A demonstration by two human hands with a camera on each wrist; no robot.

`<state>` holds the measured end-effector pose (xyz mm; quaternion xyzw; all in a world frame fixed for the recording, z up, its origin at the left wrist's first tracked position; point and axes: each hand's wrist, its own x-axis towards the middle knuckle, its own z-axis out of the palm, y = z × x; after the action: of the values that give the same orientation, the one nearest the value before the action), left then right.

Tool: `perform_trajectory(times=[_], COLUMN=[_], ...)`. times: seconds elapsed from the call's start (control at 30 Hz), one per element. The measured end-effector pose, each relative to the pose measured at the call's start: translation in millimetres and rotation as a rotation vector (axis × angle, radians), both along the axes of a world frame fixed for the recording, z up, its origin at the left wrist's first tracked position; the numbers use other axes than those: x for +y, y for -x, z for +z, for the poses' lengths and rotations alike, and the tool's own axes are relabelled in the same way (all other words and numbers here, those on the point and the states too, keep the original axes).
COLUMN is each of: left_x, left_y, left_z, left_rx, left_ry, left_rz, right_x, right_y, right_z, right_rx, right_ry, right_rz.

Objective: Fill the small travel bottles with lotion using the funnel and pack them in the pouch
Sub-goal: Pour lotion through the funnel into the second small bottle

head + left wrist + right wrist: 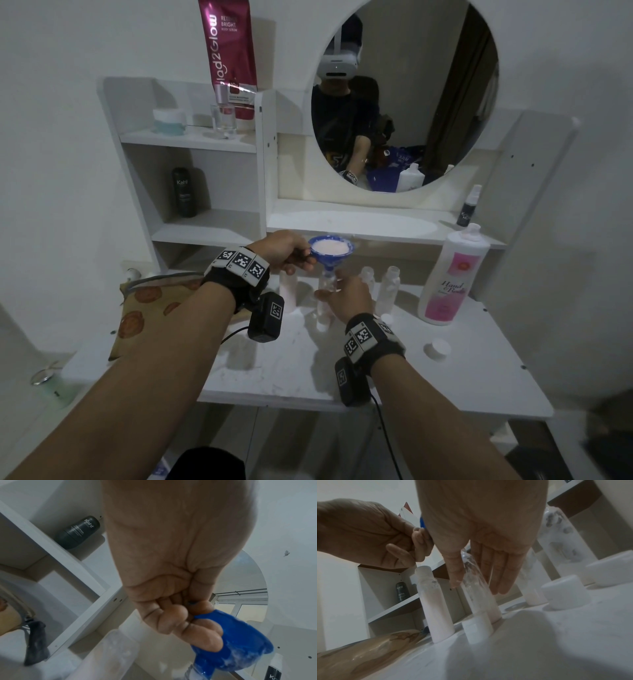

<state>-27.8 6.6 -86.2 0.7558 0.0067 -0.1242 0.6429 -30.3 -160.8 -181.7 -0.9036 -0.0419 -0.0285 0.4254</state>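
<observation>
Left hand (286, 251) pinches the blue plastic funnel (331, 253) by its rim tab at 9 o'clock, brimful of lotion and top-heavy. Right hand (346, 295), fingers straight, steadies the light, tippy clear travel bottle (471, 586) mid-worktop (445, 383); hold it low.

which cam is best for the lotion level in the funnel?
Head view: it looks down into the blue funnel, whose bowl is nearly full of pale lotion, spout in a clear travel bottle. Left wrist shows only the bowl's underside beside the left hand. Right wrist shows just a blue sliver behind the right hand.
</observation>
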Motion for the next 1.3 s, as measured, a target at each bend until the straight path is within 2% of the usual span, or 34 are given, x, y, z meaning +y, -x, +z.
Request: perform_trajectory(times=[1.3], left_x=[2.7], left_y=[6.9], left_z=[6.1], left_rx=[-0.004], left_ry=[-0.014], left_rz=[0.004], right_x=[1.7], right_y=[1.5], right_z=[3.4], right_rx=[0.013], right_ry=[-0.02], right_rz=[0.007])
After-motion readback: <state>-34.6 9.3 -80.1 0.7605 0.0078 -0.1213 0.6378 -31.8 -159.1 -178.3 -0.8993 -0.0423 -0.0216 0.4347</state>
